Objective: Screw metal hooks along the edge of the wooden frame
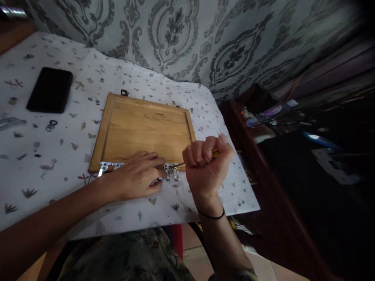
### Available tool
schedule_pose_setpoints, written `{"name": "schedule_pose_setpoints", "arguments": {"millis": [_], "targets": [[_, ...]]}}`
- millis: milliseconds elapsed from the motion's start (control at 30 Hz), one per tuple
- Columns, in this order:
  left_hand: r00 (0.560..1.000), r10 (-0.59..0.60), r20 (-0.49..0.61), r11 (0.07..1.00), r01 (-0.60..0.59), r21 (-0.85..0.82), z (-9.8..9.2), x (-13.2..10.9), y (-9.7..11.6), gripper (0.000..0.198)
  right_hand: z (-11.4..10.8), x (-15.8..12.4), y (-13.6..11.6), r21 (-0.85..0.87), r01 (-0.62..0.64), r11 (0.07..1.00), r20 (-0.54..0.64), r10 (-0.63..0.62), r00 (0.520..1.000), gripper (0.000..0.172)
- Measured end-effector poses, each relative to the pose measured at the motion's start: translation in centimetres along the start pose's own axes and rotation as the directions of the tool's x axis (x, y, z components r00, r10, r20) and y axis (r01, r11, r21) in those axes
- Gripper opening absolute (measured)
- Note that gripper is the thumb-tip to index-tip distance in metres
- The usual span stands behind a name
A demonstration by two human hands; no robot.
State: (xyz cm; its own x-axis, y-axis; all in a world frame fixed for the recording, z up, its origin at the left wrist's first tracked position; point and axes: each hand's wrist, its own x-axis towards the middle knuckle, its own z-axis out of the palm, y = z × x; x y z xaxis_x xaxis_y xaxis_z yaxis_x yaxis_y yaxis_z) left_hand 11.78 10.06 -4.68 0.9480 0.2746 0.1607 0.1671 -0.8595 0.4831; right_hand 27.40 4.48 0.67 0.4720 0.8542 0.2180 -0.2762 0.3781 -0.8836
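Observation:
A framed wooden board (pixel 146 127) lies on the patterned cloth, with a metal rack of hooks (pixel 109 165) along its near edge. My left hand (pixel 140 173) rests over the middle of that rack, fingers bent around its right part and pressed on it; the part underneath is hidden. In a fist, my right hand (pixel 206 164) grips a screwdriver, whose yellow and black handle shows by the thumb. Its thin shaft (pixel 179 165) points left, to the metal near my left fingertips. Two hooks (pixel 175 173) hang at the board's near edge between my hands.
A black phone-like object (pixel 50 89) lies at the left of the white patterned cloth (pixel 79 74). One small dark hanger (pixel 124 93) is at the board's far edge. At the right, a dark wooden piece of furniture (pixel 281 203) stands beside the table, with assorted items on it.

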Motion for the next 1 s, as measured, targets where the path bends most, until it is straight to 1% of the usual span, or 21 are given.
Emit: {"name": "schedule_pose_setpoints", "arguments": {"millis": [100, 200, 333, 467, 567, 733, 1000], "targets": [[1.000, -0.003, -0.007, 1.000, 0.003, 0.004, 0.09, -0.05, 0.04, 0.014, -0.02, -0.57, -0.06, -0.043, -0.023, 0.999, -0.011, 0.022, 1.000, 0.057], [1.000, 0.005, -0.020, 1.000, -0.005, 0.003, 0.16, -0.09, 0.08, 0.014, 0.12, -0.76, 0.08, -0.073, -0.015, 0.997, -0.023, 0.013, 1.000, 0.059], [1.000, -0.001, -0.007, 1.000, 0.001, -0.003, 0.26, -0.13, 0.07, 0.014, 0.20, -0.57, 0.26, -0.090, 0.008, 0.996, -0.011, -0.009, 1.000, 0.059], [1.000, -0.012, -0.015, 1.000, 0.012, 0.011, 0.40, -0.14, 0.04, 0.013, 0.18, -0.34, 0.67, -0.073, 0.000, 0.997, -0.025, -0.002, 1.000, 0.058], [1.000, -0.005, -0.028, 1.000, 0.006, 0.013, 0.44, -0.15, 0.04, 0.013, 0.18, -0.23, 0.88, -0.047, -0.006, 0.999, -0.011, 0.006, 1.000, 0.057], [1.000, -0.005, -0.020, 1.000, 0.005, 0.000, 0.45, -0.24, 0.02, 0.013, 0.16, -0.47, 0.78, -0.076, -0.041, 0.996, -0.006, 0.041, 0.999, 0.056], [0.999, -0.007, -0.053, 1.000, 0.007, -0.014, 0.73, -0.31, -0.02, 0.013, -0.11, -0.83, 0.82, -0.074, -0.005, 0.997, 0.026, 0.007, 1.000, 0.058]]}}
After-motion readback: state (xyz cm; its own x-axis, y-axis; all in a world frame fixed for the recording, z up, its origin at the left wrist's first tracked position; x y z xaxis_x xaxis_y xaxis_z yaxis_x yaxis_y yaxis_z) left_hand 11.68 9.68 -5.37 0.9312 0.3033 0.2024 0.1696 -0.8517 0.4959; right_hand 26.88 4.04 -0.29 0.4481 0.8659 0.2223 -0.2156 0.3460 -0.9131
